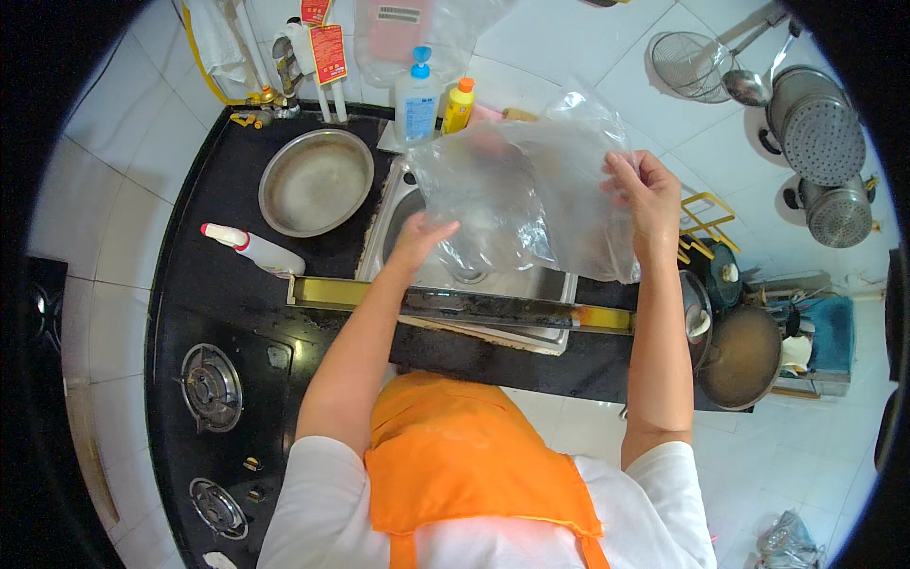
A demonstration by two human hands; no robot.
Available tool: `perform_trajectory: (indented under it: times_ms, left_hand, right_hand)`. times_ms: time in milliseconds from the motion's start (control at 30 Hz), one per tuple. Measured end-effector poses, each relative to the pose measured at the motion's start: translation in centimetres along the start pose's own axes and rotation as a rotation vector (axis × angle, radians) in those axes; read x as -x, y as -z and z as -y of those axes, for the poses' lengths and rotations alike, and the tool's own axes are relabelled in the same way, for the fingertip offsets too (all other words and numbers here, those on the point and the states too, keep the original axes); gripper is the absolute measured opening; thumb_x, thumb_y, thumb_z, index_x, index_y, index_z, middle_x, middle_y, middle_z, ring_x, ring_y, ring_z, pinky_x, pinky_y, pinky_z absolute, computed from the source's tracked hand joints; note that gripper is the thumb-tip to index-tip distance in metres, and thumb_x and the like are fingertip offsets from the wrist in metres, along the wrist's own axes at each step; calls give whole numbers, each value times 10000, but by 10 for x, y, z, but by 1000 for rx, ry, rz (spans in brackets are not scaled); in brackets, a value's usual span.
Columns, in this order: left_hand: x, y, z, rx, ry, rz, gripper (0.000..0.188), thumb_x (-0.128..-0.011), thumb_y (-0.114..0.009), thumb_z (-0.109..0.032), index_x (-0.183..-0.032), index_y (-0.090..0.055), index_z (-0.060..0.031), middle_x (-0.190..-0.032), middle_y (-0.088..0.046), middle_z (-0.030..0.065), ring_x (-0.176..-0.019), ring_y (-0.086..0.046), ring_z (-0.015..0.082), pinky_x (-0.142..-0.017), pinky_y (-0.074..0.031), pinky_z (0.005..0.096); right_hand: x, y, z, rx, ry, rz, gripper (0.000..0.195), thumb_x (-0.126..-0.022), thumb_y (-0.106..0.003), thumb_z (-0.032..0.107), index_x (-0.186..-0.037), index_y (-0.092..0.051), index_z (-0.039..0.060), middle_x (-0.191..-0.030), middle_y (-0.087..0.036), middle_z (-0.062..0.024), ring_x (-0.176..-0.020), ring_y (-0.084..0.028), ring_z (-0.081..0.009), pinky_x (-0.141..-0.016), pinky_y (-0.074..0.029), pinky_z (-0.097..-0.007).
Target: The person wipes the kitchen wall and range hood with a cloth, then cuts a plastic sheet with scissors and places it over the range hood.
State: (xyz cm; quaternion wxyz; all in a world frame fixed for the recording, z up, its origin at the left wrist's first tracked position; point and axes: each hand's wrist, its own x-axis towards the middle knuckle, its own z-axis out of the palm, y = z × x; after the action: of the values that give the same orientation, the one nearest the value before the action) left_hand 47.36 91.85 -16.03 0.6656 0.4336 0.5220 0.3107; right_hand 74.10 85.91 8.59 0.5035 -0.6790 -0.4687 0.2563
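Note:
A clear plastic bag (490, 192) is spread over the sink (405, 213), hiding much of the basin. My right hand (643, 192) pinches its right edge between thumb and fingers. At the lower left of the bag, my left hand (423, 245) has thumb and fingers on the film; the exact grip is partly hidden. Beneath both forearms, a long, narrow metal trough (498, 307) with a yellowish inside and dark grease stains lies across the sink's front.
A metal basin (316, 183) and a white spray bottle (263, 252) stand left on the black counter (220, 284). Behind the sink are a pump bottle (418, 107) and a yellow bottle (458, 107). Gas burners (211, 387) lie lower left, a wok (743, 355) right.

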Motion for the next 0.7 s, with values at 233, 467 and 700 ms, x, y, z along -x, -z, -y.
perform_trajectory:
  times_ms: [233, 467, 700]
  left_hand:
    - [-18, 0, 25, 317, 102, 104, 417, -877, -788, -327, -1226, -644, -149, -1212, -674, 9, -1196, -570, 155, -1065, -392, 422]
    - [-32, -5, 39, 207, 171, -36, 641, -867, -792, -310, -1404, -517, -95, -1340, -609, 47, -1257, -544, 204, -1041, -413, 433]
    - [-38, 5, 36, 236, 220, -88, 736, -872, -796, -284, -1481, -435, -84, -1431, -557, 82, -1318, -527, 225, -1115, -359, 461]
  right_hand:
    - [10, 25, 13, -47, -13, -118, 145, -919, -756, 203, -898, -705, 68, -834, -699, 1, -716, -638, -89, -598, -424, -227]
    - [26, -1, -15, 400, 476, -190, 162, -928, -733, 161, -984, -699, 13, -848, -713, -36, -741, -637, -106, -681, -481, -253]
    - [22, -29, -37, 478, 365, -12, 151, -897, -733, 131, -926, -707, -15, -796, -704, -148, -680, -666, -201, -665, -522, -315]
